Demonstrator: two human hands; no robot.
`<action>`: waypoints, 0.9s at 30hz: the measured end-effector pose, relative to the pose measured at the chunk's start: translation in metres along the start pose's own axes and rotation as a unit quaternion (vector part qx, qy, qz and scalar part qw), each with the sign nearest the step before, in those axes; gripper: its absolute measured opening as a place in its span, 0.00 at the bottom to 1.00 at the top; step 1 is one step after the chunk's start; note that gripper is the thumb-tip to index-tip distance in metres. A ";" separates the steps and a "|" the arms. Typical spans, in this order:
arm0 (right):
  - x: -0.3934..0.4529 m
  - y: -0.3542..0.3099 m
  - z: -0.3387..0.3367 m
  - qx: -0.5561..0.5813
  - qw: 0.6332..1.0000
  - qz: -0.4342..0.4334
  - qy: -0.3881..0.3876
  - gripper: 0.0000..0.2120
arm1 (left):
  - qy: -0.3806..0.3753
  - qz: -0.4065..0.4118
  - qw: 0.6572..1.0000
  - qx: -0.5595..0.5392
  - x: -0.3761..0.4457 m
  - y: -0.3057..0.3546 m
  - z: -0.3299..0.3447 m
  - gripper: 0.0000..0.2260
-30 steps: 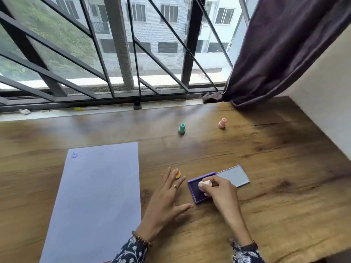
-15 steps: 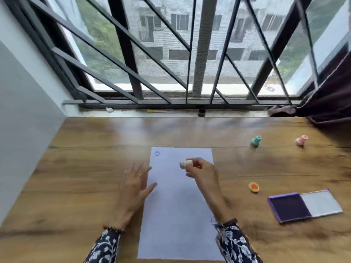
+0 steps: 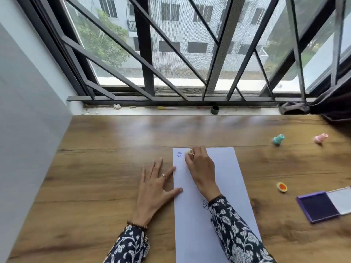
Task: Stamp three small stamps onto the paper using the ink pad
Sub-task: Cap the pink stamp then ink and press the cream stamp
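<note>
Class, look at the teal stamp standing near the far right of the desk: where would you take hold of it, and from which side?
Grip the teal stamp around its narrower upper part, coming from above: it stands roughly upright, wider end on the desk, with clear space around it.

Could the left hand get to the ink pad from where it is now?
Probably not directly: the left hand lies flat at the paper's left edge, the ink pad is far right, and the right arm crosses between.

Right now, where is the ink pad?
In the head view, the ink pad lies open on the table's right side, right of the paper, near the yellow stamp.
</note>
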State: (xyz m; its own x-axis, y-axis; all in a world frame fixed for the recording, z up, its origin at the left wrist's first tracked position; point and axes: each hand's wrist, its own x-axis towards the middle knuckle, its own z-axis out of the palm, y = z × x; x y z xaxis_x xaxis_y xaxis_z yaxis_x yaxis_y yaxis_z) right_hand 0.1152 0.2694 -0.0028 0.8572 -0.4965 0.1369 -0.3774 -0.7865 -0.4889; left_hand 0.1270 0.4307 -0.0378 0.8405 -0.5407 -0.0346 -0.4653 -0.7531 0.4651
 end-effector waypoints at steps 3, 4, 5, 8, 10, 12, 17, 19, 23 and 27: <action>0.005 0.000 0.002 -0.029 0.999 -0.020 -0.010 0.10 | 0.000 -0.003 1.000 -0.006 -0.001 -0.001 0.002 0.31; 0.008 0.000 0.001 -0.038 0.999 -0.027 -0.016 0.10 | -0.001 -0.004 1.000 -0.008 -0.001 -0.002 0.002 0.31; 0.011 0.000 0.000 -0.048 0.998 -0.031 -0.022 0.10 | -0.001 -0.003 1.000 -0.008 0.000 -0.002 0.002 0.31; 0.021 0.001 -0.003 -0.094 0.993 -0.048 -0.051 0.10 | 0.002 -0.006 1.000 -0.015 0.001 -0.003 0.004 0.31; 0.028 -0.001 -0.006 -0.128 0.986 -0.069 -0.081 0.09 | 0.003 -0.005 1.000 -0.018 0.000 -0.003 0.004 0.31; 0.032 -0.006 -0.010 -0.151 0.979 -0.086 -0.102 0.08 | 0.001 -0.004 1.000 -0.017 0.000 -0.002 0.003 0.31; 0.040 0.005 -0.035 0.135 0.977 0.068 -0.149 0.07 | -0.008 -0.013 0.999 -0.029 0.000 0.001 -0.002 0.31; 0.032 0.021 -0.053 0.371 0.901 0.179 -0.138 0.05 | -0.013 -0.004 1.000 -0.026 -0.001 0.001 -0.002 0.33; 0.001 0.073 -0.094 0.516 0.814 0.220 -0.150 0.12 | 0.021 -0.008 0.995 -0.099 0.000 0.012 -0.010 0.32; -0.032 0.132 -0.133 0.540 0.788 0.277 -0.102 0.12 | 0.056 0.062 0.990 -0.115 0.002 0.071 0.000 0.21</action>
State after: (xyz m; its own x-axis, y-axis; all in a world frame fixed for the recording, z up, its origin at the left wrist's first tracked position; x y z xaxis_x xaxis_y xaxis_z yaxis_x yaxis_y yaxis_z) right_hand -0.0088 0.1322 0.0429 0.7457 -0.4980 -0.4427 -0.2894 0.3563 -0.8884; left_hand 0.0959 0.3767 -0.0046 0.8123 -0.5691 0.1276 -0.5020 -0.5708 0.6498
